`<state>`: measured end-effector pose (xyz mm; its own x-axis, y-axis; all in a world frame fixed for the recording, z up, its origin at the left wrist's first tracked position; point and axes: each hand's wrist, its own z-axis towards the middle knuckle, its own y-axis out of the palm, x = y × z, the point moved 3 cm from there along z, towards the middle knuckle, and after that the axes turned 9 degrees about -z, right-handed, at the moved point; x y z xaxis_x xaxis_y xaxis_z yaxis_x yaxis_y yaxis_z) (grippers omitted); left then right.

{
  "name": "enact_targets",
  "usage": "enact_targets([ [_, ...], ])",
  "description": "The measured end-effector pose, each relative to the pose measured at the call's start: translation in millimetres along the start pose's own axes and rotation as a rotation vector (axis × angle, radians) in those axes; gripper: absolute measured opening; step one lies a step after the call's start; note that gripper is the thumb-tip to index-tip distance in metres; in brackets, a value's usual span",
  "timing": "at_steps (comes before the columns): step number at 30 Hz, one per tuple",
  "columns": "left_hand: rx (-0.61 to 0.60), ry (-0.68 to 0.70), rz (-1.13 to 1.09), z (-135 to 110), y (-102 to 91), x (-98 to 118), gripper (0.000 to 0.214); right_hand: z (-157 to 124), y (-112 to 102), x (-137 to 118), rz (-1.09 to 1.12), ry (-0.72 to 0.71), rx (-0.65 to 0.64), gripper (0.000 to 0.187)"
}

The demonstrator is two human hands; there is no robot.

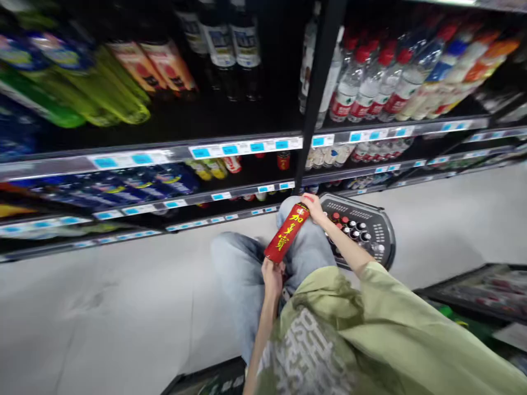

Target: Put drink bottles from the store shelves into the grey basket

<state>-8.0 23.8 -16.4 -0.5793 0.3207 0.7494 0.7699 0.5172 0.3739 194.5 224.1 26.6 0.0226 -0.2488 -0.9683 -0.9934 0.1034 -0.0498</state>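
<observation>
**Can (287, 233) held at both ends**

Left hand (272, 275) wrapped round the lower end, right hand (315, 207) closed on the top. Can tilted over the knees, just beside the basket (387, 241) rim. Shelf edge (247, 148) ahead; bare floor (102, 307) on the left.

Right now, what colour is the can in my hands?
The can is red with yellow lettering; the head view shows it.

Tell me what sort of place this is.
Probably a shop's drinks aisle: shelves of bottles, blue price tags on their edges, and a basket beside the held red can.
</observation>
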Motion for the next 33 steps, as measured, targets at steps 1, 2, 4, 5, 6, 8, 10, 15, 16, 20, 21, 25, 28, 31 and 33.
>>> enact_targets([
  [1, -0.023, -0.034, 0.038, 0, 5.1, -4, 0.055, -3, -15, -5, -0.043, -0.041, 0.007, 0.046],
  [2, -0.049, -0.066, 0.073, -1, 10.0, -8, 0.056, -6, -31, -10, -0.085, -0.079, 0.02, 0.044],
  [4, -0.108, -0.118, 0.13, -3, 18.0, -14, 0.058, -12, -67, -22, -0.167, -0.145, 0.06, 0.04],
  [5, -0.147, -0.144, 0.156, -3, 21.2, -15, 0.06, -15, -86, -29, -0.208, -0.18, 0.082, 0.038],
  [6, -0.181, -0.16, 0.174, -4, 23.4, -15, 0.062, -19, -108, -36, -0.243, -0.209, 0.112, 0.037],
  [8, -0.207, -0.153, 0.182, -5, 25.0, -12, 0.063, -28, -154, -49, -0.295, -0.243, 0.201, 0.037],
  [10, -0.175, -0.113, 0.179, -3, 23.9, -8, 0.061, -39, -200, -58, -0.337, -0.245, 0.316, 0.039],
  [15, -0.169, -0.092, 0.293, 2, 21.4, -10, 0.053, -80, -283, -54, -0.552, -0.141, 0.523, 0.041],
  [16, -0.189, -0.094, 0.328, 3, 21.4, -11, 0.051, -89, -290, -47, -0.617, -0.1, 0.522, 0.043],
  [20, -0.249, -0.092, 0.438, 2, 21.6, -15, 0.047, -122, -292, -7, -0.898, 0.035, 0.393, 0.05],
  [21, -0.252, -0.091, 0.452, 1, 21.4, -15, 0.046, -129, -289, 6, -0.964, 0.06, 0.344, 0.05],
  [25, -0.242, -0.097, 0.492, 3, 19.1, -18, 0.048, -150, -276, 62, -1.266, 0.236, 0.135, 0.04],
  [28, -0.243, -0.109, 0.533, 4, 16.7, -22, 0.048, -161, -273, 99, -1.47, 0.399, -0.008, 0.037],
  [31, -0.26, -0.111, 0.564, 5, 14.5, -24, 0.046, -169, -274, 129, -1.551, 0.498, -0.122, 0.041],
  [33, -0.265, -0.101, 0.575, 6, 13.1, -26, 0.044, -174, -276, 147, -1.569, 0.54, -0.172, 0.045],
])
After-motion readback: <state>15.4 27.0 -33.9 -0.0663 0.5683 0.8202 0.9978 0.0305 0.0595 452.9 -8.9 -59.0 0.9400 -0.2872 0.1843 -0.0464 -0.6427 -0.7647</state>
